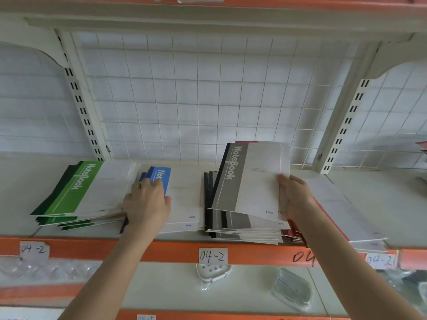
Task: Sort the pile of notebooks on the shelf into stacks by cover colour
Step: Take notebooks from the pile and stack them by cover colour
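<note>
On the shelf [20, 190] the notebooks already lie in groups by cover colour. Far left is the green stack [76, 192], a little fanned out at its front edge. Just beside it lies the blue stack [182, 199], and the left hand [147, 200] rests palm down on its left part, the fingers bent over the blue spine band and the thumb spread to the right. Whether this hand really grasps the notebooks or only presses on them I cannot tell. Next comes the grey stack [233, 225], lying flat with its black spines to the left. Above it the right hand [298, 199] grasps a few held notebooks [251, 179] at their right edge, thumb on the front cover. The top one is grey with the word "NoteBook", and a thin red edge shows behind it at the top. They are lifted and tilted, clear of the grey stack at the back. Under the right forearm lies the red stack [346, 218], mostly covered by the arm. Paper labels [213, 256] reading "04-2" are on the orange shelf front, and behind the stacks stands a white wire grid [184, 100]. The lower shelf [161, 285] carries small goods in clear bags.
</note>
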{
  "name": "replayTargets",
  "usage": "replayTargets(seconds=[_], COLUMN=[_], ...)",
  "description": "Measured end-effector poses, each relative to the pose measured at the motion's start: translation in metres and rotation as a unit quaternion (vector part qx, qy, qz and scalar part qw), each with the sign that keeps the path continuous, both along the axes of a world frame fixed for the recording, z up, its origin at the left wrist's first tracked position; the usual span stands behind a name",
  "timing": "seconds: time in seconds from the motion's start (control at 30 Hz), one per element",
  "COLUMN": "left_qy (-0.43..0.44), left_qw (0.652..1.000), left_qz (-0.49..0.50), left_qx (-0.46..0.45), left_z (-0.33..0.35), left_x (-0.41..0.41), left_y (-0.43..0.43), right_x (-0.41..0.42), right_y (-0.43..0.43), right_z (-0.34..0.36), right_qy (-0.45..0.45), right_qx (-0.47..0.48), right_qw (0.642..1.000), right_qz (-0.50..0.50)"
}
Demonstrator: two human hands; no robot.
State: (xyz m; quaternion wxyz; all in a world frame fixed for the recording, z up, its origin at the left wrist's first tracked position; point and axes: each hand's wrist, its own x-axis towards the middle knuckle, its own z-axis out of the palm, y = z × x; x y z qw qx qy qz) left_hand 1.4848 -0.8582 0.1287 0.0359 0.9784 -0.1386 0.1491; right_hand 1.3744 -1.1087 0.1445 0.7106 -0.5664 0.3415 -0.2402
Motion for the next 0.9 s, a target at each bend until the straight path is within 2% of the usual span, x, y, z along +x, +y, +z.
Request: replayTargets(seconds=[0.07,0.13,0.2,0.27,0.3,0.33,0.4,0.5,0.7,0.77,0.9], left_qy=[0.009,0.065,0.172,0.268,0.285,0.280,0.243,0.211,0.126,0.113,0.074], left_qw=[0.993,0.967,0.923,0.861,0.836,0.831,0.850,0.859,0.910,0.930,0.978], left_qz=[-0.075,-0.150,-0.190,-0.185,-0.177,-0.173,-0.180,-0.186,-0.141,-0.107,-0.039], left_qx=[-0.087,-0.197,-0.287,-0.391,-0.434,-0.448,-0.432,-0.428,-0.370,-0.332,-0.190], left_z=[0.004,0.009,0.012,0.009,0.006,0.001,-0.005,-0.007,-0.013,-0.013,-0.016], left_x=[-0.012,-0.031,-0.049,-0.062,-0.065,-0.065,-0.068,-0.072,-0.072,-0.070,-0.074], left_y=[-0.019,-0.041,-0.063,-0.081,-0.087,-0.093,-0.102,-0.110,-0.106,-0.105,-0.103], right_x=[-0.006,-0.013,-0.020,-0.027,-0.031,-0.035,-0.045,-0.057,-0.081,-0.089,-0.104], right_y=[-0.001,-0.001,-0.001,-0.002,-0.004,-0.006,-0.012,-0.023,-0.055,-0.063,-0.073], right_z=[0.000,-0.002,-0.004,-0.005,-0.005,-0.006,-0.004,-0.003,-0.003,-0.005,-0.009], right_qy=[-0.018,-0.026,-0.036,-0.038,-0.036,-0.033,-0.032,-0.019,0.016,0.026,0.033], right_qx=[0.018,0.034,0.042,0.041,0.036,0.028,0.009,-0.012,-0.024,-0.032,-0.030], right_qw=[1.000,0.999,0.998,0.997,0.998,0.998,0.999,0.999,1.000,0.999,0.999], right_qz=[0.008,0.026,0.039,0.046,0.044,0.038,0.030,0.030,0.007,0.006,-0.004])
